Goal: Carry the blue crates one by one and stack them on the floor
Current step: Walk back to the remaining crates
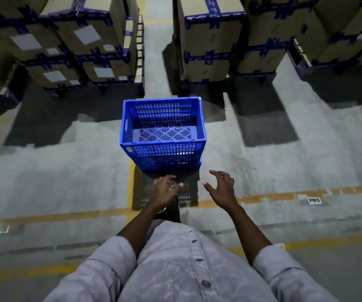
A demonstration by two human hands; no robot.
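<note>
A blue perforated crate [162, 149] stands on the concrete floor straight ahead, with its open top showing an empty slotted bottom. It seems to rest on another blue crate whose lower rim [169, 165] shows beneath it. My left hand [166, 191] hovers just in front of the crate's near wall, fingers loosely curled, holding nothing. My right hand [220, 188] is beside it to the right, fingers spread and empty. Neither hand touches the crate.
Stacked cardboard boxes [84, 46] on pallets stand at the back left, and more boxes [223, 44] at the back right, with a narrow aisle between them. Yellow floor lines [66, 212] cross near my feet. A floor label [314, 200] lies to the right.
</note>
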